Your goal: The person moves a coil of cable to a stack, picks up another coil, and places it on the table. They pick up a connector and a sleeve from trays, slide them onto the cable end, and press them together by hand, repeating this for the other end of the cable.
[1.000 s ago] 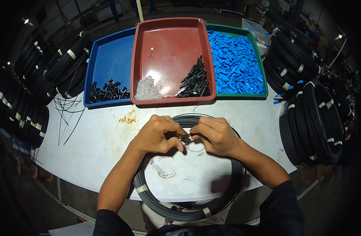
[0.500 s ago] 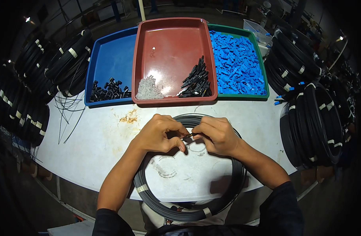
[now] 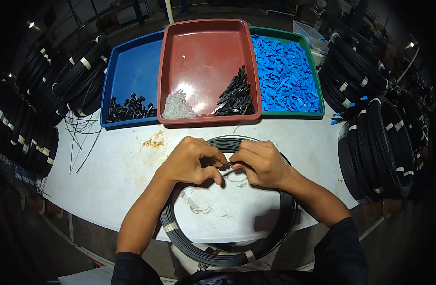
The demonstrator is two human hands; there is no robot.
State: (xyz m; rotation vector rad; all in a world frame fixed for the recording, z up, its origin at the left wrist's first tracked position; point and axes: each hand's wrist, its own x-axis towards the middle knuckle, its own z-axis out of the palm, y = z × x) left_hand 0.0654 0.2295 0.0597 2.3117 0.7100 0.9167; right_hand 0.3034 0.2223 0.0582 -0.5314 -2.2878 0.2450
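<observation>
Right hand [image 3: 260, 164]: clamped on dark piece [image 3: 226, 166], over coil [image 3: 288, 213]
Left hand [image 3: 195, 161]: grip unclear
Piece: could slip, if pinched unevenly

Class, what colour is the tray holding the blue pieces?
The tray under the blue pieces is green; the head view shows it best.
</observation>
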